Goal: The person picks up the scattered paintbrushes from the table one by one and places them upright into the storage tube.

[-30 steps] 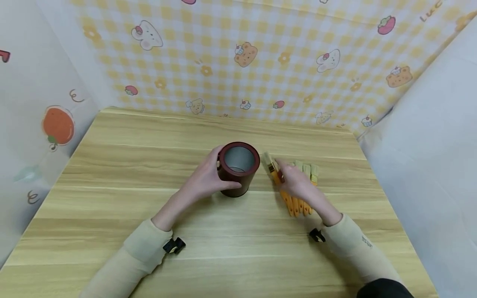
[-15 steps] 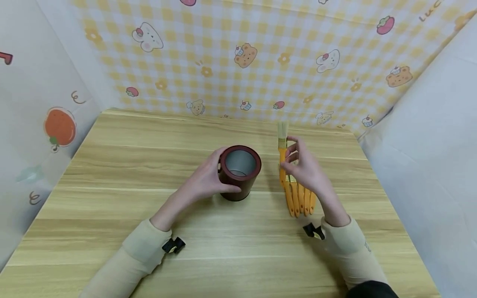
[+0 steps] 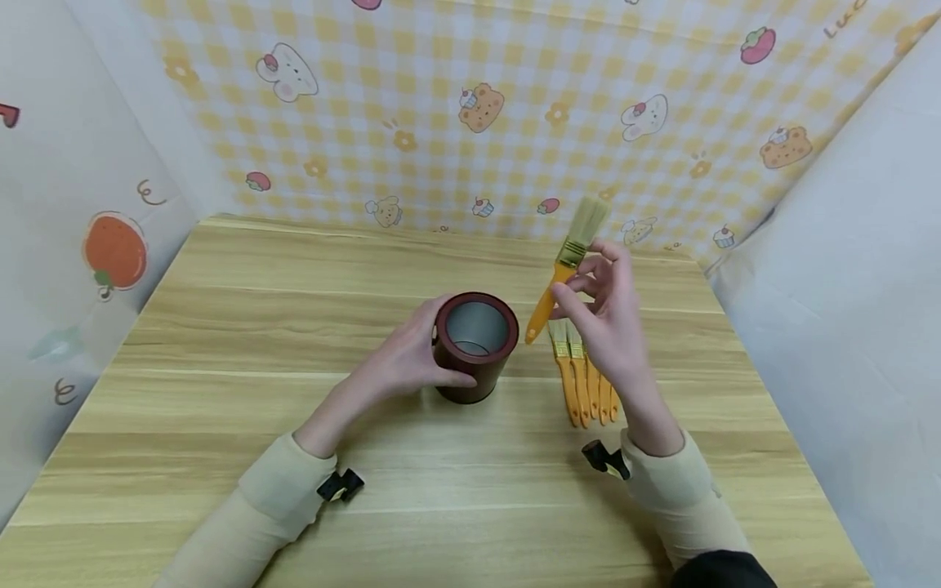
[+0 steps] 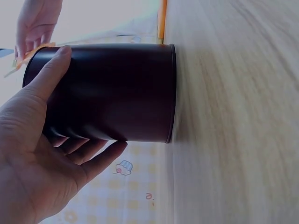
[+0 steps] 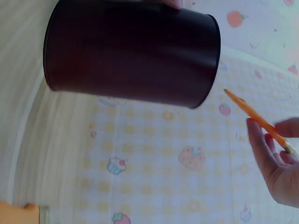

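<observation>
A dark brown cylindrical holder (image 3: 470, 380) with a grey inside stands upright on the table. My left hand (image 3: 404, 351) grips it from the left, thumb across the front and fingers round the far side, as the left wrist view also shows. My right hand (image 3: 606, 318) pinches a paintbrush (image 3: 551, 300) by its orange handle, raised above the table to the right of the holder. The brush is tilted, pale bristles up and handle end down toward the holder's rim, apart from it. Beneath the right hand lie several more paintbrushes (image 3: 579, 388), partly hidden by it.
The wood-grain table (image 3: 441, 506) runs to a yellow checked cloth backdrop (image 3: 441, 155) behind it. A white sheet (image 3: 867, 269) bounds the right side, and a white printed sheet (image 3: 88, 188) the left.
My right hand has taken one paintbrush from the row, lifted it and tipped it so the handle end points toward the holder. The left hand keeps its grip on the holder, nearly still.
</observation>
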`<act>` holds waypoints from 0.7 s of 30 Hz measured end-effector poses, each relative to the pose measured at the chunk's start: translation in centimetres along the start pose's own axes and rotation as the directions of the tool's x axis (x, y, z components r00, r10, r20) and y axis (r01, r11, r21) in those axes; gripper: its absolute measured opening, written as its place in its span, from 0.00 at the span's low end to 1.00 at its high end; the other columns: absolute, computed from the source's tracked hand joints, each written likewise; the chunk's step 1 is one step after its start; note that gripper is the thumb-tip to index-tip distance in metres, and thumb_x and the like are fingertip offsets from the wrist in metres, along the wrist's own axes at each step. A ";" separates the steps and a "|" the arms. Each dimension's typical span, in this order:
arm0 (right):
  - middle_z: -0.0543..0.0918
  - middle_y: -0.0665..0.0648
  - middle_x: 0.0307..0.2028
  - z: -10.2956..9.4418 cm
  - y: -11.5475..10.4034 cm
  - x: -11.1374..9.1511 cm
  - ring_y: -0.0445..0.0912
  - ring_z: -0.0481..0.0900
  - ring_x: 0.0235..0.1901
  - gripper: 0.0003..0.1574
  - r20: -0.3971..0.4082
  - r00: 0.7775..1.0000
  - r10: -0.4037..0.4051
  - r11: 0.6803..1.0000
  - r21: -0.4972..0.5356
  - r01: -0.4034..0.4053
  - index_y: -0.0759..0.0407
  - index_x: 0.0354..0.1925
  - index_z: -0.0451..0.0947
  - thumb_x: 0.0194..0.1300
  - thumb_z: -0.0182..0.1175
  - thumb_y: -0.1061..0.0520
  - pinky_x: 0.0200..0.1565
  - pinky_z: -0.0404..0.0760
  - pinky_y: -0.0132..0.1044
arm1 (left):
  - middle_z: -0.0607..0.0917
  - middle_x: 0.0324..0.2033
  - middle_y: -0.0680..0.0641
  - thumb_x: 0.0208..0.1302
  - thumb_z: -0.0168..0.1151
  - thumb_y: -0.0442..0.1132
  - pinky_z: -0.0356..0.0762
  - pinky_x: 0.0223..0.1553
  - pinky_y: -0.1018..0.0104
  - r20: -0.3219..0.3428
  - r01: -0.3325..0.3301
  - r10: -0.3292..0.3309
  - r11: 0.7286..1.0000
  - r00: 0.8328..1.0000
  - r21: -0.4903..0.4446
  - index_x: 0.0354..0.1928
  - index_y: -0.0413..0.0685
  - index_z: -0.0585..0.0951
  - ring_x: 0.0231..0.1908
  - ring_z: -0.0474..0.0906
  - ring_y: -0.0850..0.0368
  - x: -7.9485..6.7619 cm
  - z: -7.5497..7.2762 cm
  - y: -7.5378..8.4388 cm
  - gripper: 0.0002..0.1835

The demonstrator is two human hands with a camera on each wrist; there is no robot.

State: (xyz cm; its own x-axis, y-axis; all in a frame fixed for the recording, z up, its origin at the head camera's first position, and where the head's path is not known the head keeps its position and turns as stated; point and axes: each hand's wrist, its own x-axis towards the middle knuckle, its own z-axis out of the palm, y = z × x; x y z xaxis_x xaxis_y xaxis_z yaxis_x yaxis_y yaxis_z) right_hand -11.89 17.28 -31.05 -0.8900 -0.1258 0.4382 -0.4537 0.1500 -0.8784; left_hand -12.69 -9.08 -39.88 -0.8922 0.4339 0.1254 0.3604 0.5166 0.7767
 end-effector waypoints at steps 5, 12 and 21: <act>0.75 0.51 0.38 1.3 0.6 0.0 0.41 0.88 0.37 0.25 -0.043 0.996 -0.084 0.993 0.084 0.088 0.50 0.57 0.61 0.72 0.56 0.71 0.34 0.90 0.41 | 0.73 0.67 0.48 0.41 0.87 0.54 0.74 0.67 0.44 0.026 -0.005 0.005 1.000 1.000 -0.010 0.76 0.61 0.60 0.66 0.72 0.50 0.1 0.0 0.2 0.60; 0.84 0.63 0.40 2.3 2.0 -0.2 0.43 0.86 0.35 0.20 0.071 0.996 -0.050 0.995 -0.084 0.056 0.67 0.59 0.63 0.74 0.57 0.68 0.39 0.89 0.36 | 0.72 0.68 0.50 0.41 0.87 0.55 0.74 0.67 0.46 0.041 -0.005 0.005 1.000 0.999 -0.019 0.76 0.62 0.60 0.66 0.71 0.52 0.2 0.3 0.2 0.60; 0.88 0.61 0.36 2.5 3.0 -0.1 0.47 0.84 0.33 0.16 0.145 0.987 -0.073 0.937 -0.328 0.117 0.66 0.52 0.69 0.71 0.63 0.63 0.38 0.82 0.29 | 0.70 0.70 0.49 0.40 0.88 0.53 0.73 0.69 0.47 0.021 -0.032 0.032 0.999 0.999 -0.012 0.76 0.59 0.61 0.68 0.70 0.51 0.2 0.2 -0.1 0.61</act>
State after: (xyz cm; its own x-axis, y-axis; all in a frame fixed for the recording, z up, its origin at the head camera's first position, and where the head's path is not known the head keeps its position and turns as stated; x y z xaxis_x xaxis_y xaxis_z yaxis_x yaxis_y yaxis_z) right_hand -13.09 15.27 -34.21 -0.8388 -0.2772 0.4685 -0.5442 0.4478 -0.7094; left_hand -12.82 -8.86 -40.04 -0.8742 0.4658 0.1369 0.3851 0.4934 0.7799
